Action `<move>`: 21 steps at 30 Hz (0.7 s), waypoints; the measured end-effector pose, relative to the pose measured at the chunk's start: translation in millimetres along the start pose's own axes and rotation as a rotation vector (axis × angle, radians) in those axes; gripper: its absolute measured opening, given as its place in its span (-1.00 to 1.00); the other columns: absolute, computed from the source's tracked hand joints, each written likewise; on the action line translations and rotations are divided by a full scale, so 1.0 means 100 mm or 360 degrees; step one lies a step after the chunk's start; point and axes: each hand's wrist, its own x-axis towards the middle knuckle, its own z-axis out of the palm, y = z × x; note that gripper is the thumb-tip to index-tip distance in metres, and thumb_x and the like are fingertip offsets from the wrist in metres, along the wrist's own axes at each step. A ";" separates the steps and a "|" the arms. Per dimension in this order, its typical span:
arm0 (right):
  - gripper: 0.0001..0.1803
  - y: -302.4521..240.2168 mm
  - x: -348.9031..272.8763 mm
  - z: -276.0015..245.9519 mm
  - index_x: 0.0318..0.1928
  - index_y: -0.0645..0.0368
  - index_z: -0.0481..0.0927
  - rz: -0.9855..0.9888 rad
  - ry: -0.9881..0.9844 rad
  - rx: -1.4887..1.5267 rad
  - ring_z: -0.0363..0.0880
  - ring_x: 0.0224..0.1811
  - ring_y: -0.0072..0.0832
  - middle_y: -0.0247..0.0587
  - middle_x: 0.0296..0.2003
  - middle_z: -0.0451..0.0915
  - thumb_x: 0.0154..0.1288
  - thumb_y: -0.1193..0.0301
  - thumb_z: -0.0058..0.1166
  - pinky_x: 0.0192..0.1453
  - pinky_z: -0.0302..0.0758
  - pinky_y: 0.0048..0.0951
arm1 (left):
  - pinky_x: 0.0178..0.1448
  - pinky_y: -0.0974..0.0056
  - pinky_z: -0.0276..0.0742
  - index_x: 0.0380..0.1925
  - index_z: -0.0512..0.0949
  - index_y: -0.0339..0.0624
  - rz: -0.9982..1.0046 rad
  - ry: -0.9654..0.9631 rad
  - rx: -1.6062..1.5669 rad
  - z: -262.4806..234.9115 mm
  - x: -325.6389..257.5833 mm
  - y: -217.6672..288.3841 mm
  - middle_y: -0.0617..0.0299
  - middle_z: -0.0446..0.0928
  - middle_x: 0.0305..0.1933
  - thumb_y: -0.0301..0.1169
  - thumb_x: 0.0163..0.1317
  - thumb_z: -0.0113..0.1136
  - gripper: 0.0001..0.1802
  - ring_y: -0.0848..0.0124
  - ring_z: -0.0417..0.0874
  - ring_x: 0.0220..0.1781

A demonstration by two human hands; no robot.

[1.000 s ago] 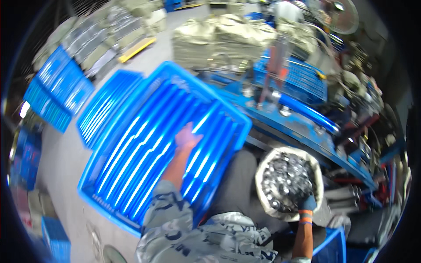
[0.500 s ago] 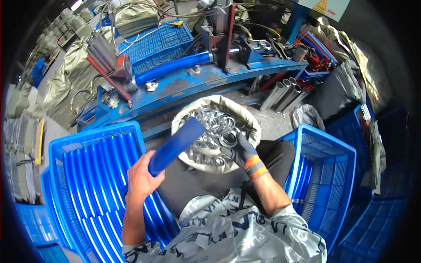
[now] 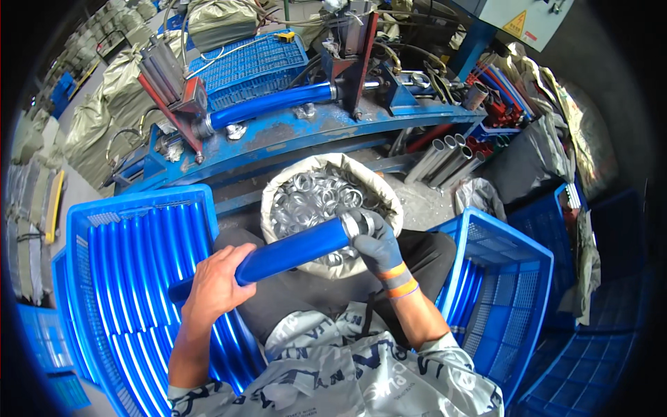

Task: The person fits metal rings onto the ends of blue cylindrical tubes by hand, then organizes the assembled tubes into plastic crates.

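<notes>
A shiny blue tube (image 3: 295,251) lies across my lap, its right end a little higher. Bare and wrapped round the tube's left part is my left hand (image 3: 221,279). My right hand (image 3: 375,243), in a dark grey glove with an orange cuff, grips a silver metal ring (image 3: 352,225) at the tube's right end. The ring sits against that end; how far it is seated on it I cannot tell. Beneath and behind stands a pale cloth sack (image 3: 272,191) with a rolled rim, full of loose metal rings (image 3: 306,201).
At my left a blue crate (image 3: 75,240) holds rows of blue tubes (image 3: 139,278). Another blue crate (image 3: 542,278) at my right has several tubes low inside. Ahead, a blue machine bench (image 3: 271,142) carries a clamped blue tube (image 3: 271,105). Bare metal pipes (image 3: 445,158) lie beneath its right end.
The blue tube has swung down from a steep tilt to nearly level. My right hand has lifted a ring out of the sack and brought it to the tube's end.
</notes>
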 end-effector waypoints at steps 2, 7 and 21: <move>-0.22 -0.04 -0.01 0.01 0.52 0.22 0.63 0.0007 -0.0028 -0.0072 0.67 0.52 -0.22 -0.02 0.50 0.70 0.27 0.52 0.55 0.67 0.55 -0.12 | 0.14 -0.12 0.73 0.28 0.71 -0.12 -0.0014 -0.0015 0.0031 0.00 -0.01 -0.02 0.00 0.74 -0.07 -0.38 0.04 0.58 -0.31 -0.10 0.81 0.03; -0.25 -0.13 -0.01 0.06 0.50 0.26 0.70 -0.0002 -0.0047 -0.0153 0.76 0.32 -0.47 -0.21 0.37 0.78 0.28 0.67 0.60 0.49 0.69 -0.34 | 0.12 -0.08 0.77 0.28 0.72 -0.13 -0.0006 0.0007 0.0033 0.03 -0.01 -0.05 0.00 0.77 -0.06 -0.43 0.05 0.56 -0.32 -0.11 0.83 -0.01; -0.34 -0.04 -0.06 0.10 0.54 0.29 0.67 -0.0009 0.0141 -0.0233 0.77 0.19 -0.59 -0.31 0.25 0.81 0.45 0.65 0.46 0.38 0.70 -0.44 | 0.14 -0.06 0.72 0.33 0.73 -0.08 0.0024 0.0148 0.0124 0.22 0.01 -0.08 0.09 0.74 -0.05 -0.40 -0.02 0.56 -0.24 -0.01 0.79 0.01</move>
